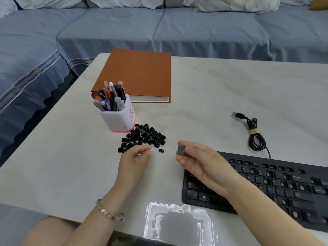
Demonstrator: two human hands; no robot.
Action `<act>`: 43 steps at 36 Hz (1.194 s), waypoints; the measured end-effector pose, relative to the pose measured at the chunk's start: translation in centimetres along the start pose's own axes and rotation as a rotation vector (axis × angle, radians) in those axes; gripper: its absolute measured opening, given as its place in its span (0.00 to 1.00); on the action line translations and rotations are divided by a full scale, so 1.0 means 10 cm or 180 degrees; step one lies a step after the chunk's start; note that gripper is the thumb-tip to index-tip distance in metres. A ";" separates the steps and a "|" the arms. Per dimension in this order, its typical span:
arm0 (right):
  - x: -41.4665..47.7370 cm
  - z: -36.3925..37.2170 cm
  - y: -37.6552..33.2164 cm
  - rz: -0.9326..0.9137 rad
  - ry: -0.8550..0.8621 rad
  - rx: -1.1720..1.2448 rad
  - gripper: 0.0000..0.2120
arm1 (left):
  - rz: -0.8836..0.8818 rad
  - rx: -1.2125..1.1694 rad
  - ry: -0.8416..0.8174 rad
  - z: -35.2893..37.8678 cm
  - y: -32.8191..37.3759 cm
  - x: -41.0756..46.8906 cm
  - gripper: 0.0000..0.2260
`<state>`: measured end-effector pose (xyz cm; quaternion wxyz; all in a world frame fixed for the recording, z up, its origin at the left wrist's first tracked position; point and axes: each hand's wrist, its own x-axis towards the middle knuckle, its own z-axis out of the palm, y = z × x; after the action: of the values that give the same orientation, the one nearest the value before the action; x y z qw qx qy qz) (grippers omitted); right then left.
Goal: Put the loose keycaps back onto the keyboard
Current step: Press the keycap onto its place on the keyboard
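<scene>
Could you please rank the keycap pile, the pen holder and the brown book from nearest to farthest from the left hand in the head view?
1. Keycap pile, just beyond the left hand.
2. Pen holder, behind the pile.
3. Brown book, farthest back.

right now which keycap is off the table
The keycap pinched in the right hand, held in the air. The others lie in the pile on the table by the pen holder.

Pale marble-look table (213,89), blue-covered sofa (159,31) behind, light cushions (234,4)
</scene>
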<state>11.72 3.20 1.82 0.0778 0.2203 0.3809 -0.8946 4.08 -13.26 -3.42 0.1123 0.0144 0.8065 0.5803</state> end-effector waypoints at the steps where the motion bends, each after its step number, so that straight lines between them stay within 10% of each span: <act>1: -0.05 0.00 -0.03 -0.0016 -0.0017 0.0134 0.08 | -0.0073 -0.0194 -0.0047 0.03 0.05 -0.03 0.12; 13: -0.34 -0.21 -0.11 -0.0184 -0.0164 -0.0005 0.11 | -0.0795 -0.1773 -0.0720 0.28 0.45 -0.40 0.08; 30: -0.58 -1.05 -0.13 -0.0605 0.1188 -0.2716 0.09 | -0.0802 -0.0802 -0.0967 0.58 0.33 -0.59 0.11; 43: -0.70 -1.37 -0.03 -0.0736 0.1533 -0.3092 0.14 | -0.0348 0.0039 -0.1021 0.71 0.07 -0.69 0.11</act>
<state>22.46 12.97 -3.21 -0.0176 0.3142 0.7784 -0.5432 12.11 -7.47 -3.72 0.2709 0.0636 0.7813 0.5587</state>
